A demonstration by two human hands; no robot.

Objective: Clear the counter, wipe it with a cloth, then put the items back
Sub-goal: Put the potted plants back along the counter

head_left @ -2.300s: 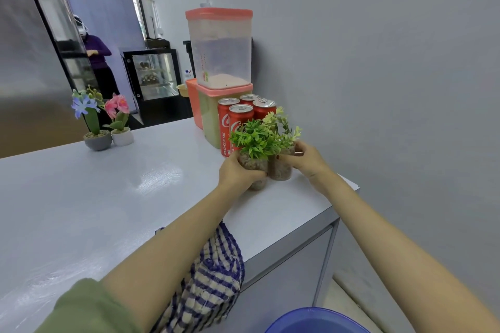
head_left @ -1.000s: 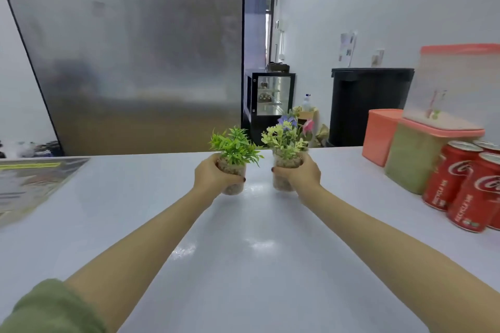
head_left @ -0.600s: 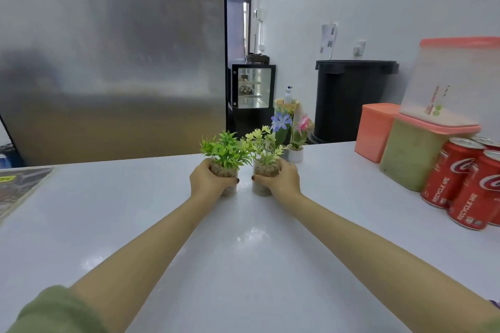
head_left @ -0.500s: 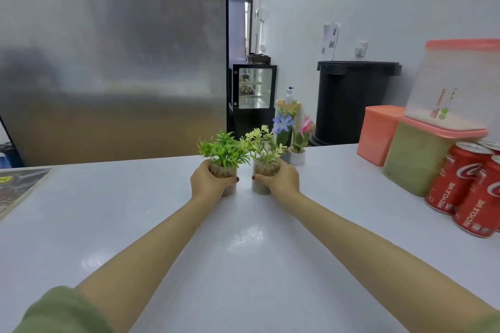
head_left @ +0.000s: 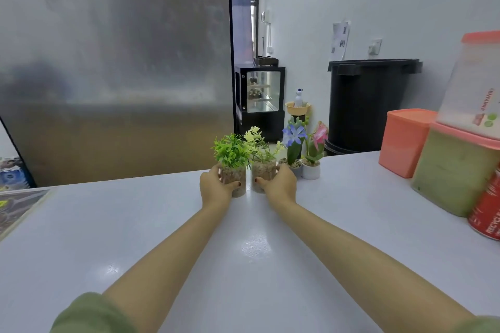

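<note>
Two small plants in clear pebble-filled pots stand side by side near the far edge of the white counter (head_left: pixel 167 238). My left hand (head_left: pixel 215 188) is wrapped around the green plant pot (head_left: pixel 234 170). My right hand (head_left: pixel 278 184) grips the yellow-green plant pot (head_left: pixel 263 167). Both pots rest on the counter top. Just to their right stand a blue flower pot (head_left: pixel 293 149) and a pink flower pot (head_left: pixel 313 158). The cloth is not in view.
At the right edge of the counter stand an orange container (head_left: pixel 404 140), a green container (head_left: pixel 454 170) with a clear tub (head_left: pixel 476 84) stacked on it, and a red can (head_left: pixel 487 213). A black bin (head_left: pixel 370 103) and a steel fridge (head_left: pixel 116 62) stand beyond the counter.
Both hands carried the two plant pots from beside the cans across the counter and lowered them next to the flower pots. In the last half second they moved slightly farther out.
</note>
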